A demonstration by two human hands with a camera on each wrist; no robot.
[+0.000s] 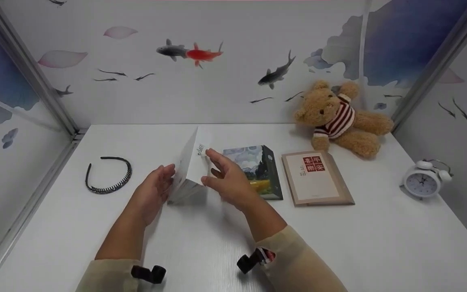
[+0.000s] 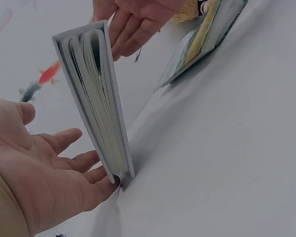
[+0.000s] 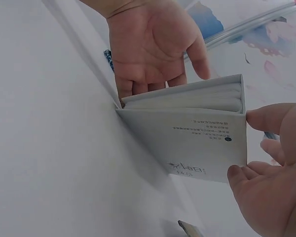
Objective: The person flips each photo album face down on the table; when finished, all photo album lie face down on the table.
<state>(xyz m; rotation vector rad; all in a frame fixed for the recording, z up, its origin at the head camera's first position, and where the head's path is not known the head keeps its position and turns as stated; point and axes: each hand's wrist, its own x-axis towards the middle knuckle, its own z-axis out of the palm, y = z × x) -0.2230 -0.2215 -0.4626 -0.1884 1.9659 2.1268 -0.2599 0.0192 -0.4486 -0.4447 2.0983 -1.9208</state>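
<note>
A white book (image 1: 189,170) stands on edge, tilted, on the white table (image 1: 339,243). The left hand (image 1: 154,190) lies flat-fingered against its lower edge; the right hand (image 1: 227,178) hovers open, fingers spread, just beside the cover. A painted-cover book (image 1: 258,168) lies near.

Both your forearms reach forward from the near edge of the table, converging toward its middle. Your left hand (image 1: 154,188) is flat, palm facing right, fingers (image 2: 81,160) straight. Your right hand (image 1: 227,178) is relaxed, palm facing left, fingers (image 3: 264,118) spread and loosely extended. Sleeves end mid-forearm.
</note>
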